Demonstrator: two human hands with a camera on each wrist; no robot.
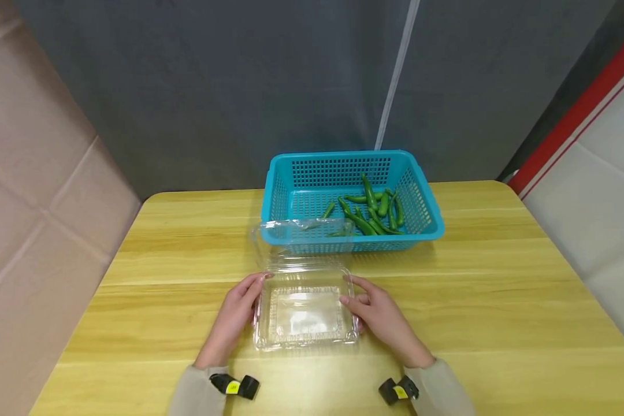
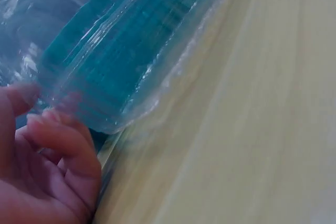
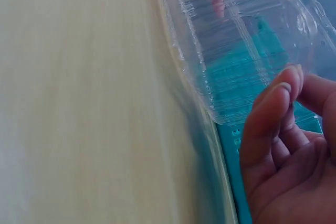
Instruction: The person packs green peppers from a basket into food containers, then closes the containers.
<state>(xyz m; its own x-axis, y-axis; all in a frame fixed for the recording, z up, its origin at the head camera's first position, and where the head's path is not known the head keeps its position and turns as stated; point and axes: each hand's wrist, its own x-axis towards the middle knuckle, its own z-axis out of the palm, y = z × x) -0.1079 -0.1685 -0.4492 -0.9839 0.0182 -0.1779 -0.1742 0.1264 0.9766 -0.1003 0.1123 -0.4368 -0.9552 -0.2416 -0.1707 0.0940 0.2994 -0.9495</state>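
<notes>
Sleeves (image 1: 200,393) and wrist cameras (image 1: 248,387): nearest the viewer; lowering the wrists inward could knock a camera against the clear container (image 1: 307,313).
Left hand (image 1: 234,309): pinches the container's left rim between thumb and fingers; uneven pull could twist the thin plastic.
Right hand (image 1: 382,315): grips the right side, thumb over the rim; excess squeeze could buckle the wall.
Clear container: between both hands, over the near-middle of the bench (image 1: 187,260); no contents visible; whether its base touches the bench cannot be told; one-sided release could tip or slide it.
Lid (image 1: 301,231): opened away from the person, attached at the far edge; overlaps the basket (image 1: 426,236) in the head view, contact uncertain; a forward push could snag it on the basket rim, a backward tilt could swing it shut.
Basket: blue, just beyond the container; a shove could drive it toward the curtain (image 1: 213,104).
Green peppers (image 1: 379,215): loose inside the basket, mostly right of centre; a hard jolt could scatter them.
Curtain: dark backdrop, farthest.
</notes>
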